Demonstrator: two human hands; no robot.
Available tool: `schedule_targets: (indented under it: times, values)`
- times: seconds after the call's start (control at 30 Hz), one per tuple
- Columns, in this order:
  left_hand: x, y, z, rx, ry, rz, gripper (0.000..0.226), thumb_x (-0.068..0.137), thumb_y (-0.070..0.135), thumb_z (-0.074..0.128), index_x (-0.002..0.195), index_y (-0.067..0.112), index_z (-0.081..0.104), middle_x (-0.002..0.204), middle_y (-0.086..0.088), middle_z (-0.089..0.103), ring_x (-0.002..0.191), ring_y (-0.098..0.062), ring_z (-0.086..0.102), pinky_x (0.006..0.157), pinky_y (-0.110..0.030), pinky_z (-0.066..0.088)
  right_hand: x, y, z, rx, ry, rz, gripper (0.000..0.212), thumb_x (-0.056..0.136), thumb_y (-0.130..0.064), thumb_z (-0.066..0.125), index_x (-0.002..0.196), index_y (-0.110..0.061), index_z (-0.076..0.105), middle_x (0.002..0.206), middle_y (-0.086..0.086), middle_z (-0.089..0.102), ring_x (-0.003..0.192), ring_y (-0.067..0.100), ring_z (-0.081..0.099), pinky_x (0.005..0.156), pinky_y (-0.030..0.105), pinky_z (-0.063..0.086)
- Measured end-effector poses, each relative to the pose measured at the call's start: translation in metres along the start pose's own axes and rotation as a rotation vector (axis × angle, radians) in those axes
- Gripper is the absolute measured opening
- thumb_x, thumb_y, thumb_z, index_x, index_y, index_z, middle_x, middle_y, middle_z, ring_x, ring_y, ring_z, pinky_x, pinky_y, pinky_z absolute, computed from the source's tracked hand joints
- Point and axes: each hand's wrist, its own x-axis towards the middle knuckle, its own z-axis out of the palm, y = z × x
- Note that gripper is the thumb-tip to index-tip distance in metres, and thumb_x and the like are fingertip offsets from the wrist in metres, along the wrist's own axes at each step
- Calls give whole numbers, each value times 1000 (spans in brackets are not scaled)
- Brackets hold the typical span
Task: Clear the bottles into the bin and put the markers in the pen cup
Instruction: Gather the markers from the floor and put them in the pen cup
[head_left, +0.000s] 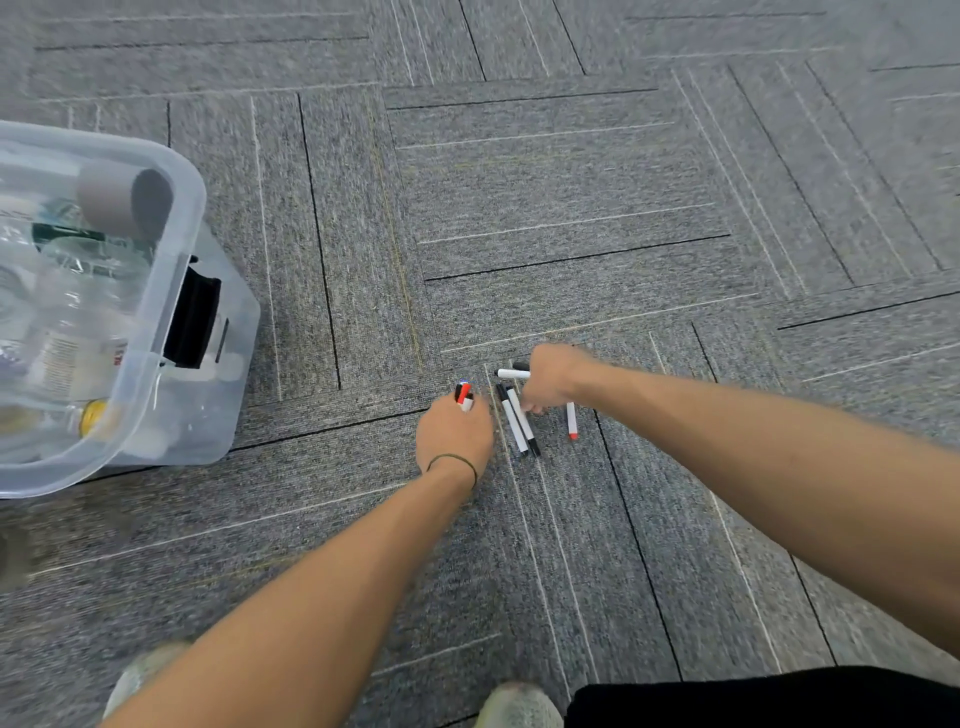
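Several white markers (519, 421) with black or red caps lie on the grey carpet between my hands. My left hand (454, 434) grips a small bundle of markers (464, 396); their red, black and blue ends stick out above the fingers. My right hand (553, 379) reaches down over the loose markers, fingers curled at one of them; the exact hold is hidden. A red-tipped marker (571, 421) lies just right of that hand. The clear plastic bin (176, 291) at the left holds several empty bottles (78, 332). No pen cup is visible.
A grey cardboard tube (124, 200) lies in the bin, which has a black latch (195, 317) on its side. My shoes (519, 704) show at the bottom edge. Grey patterned carpet (571, 182) stretches all around.
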Motion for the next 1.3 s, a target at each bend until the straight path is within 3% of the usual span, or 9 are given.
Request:
schedule_targets:
  times: [0.13,0.23,0.5,0.6,0.73,0.87,0.97,1.1,1.3]
  values:
    - [2,-1,-6,-61,24,-27,36,102,40,54,73,19,50,71,-4,67,63,-24,67,61,-33,55,1,-17,-1,-75,40,-10,10,86,-17,70,85,-9,64,80,1,65,70,16,63,72,30,60]
    - [0,-2,-7,-21,46,-6,37,102,46,51,75,21,53,67,1,61,57,-18,55,57,-28,46,-2,-26,3,-163,102,1,10,90,-21,66,86,-13,61,77,-2,60,69,17,60,76,33,61]
    - [-6,-4,-11,83,-8,-12,34,96,47,60,73,21,59,66,2,61,56,-17,54,54,-25,40,-9,-27,4,-125,84,7,20,92,-32,53,82,-16,60,69,-4,56,58,13,50,55,21,45]
    - [-11,1,-10,178,-33,-29,38,89,53,62,69,22,53,64,2,59,56,-18,54,56,-25,42,-13,-15,-8,-56,102,19,20,89,-27,50,93,-13,63,76,-1,58,64,15,52,65,28,52]
    - [-13,9,-4,357,-38,60,43,83,62,60,64,25,50,63,2,66,60,-20,64,59,-27,53,-23,10,-16,-3,156,78,22,92,-25,54,111,-19,62,79,-3,61,63,13,54,53,24,45]
    - [-9,21,1,536,-35,170,47,84,63,61,67,19,59,60,4,61,53,-16,55,51,-24,44,-31,37,-17,121,144,142,25,103,-28,50,95,-5,55,72,6,63,53,15,58,50,24,51]
    - [-5,27,4,623,-50,227,44,88,54,64,64,17,59,56,3,57,49,-17,51,51,-25,47,-32,53,-15,166,163,165,17,102,-16,50,99,-2,57,74,7,61,50,15,52,41,22,41]
    - [-9,33,7,624,-79,250,38,88,45,66,64,17,57,58,4,57,50,-15,51,51,-24,46,-23,59,-13,143,142,187,8,98,-11,55,97,-5,61,81,4,60,58,13,47,46,21,36]
    - [-16,33,10,405,-106,276,37,91,52,53,76,21,66,60,6,61,51,-16,53,55,-28,51,-13,49,-7,24,138,201,10,93,-18,63,95,-8,64,83,2,60,59,12,47,49,20,41]
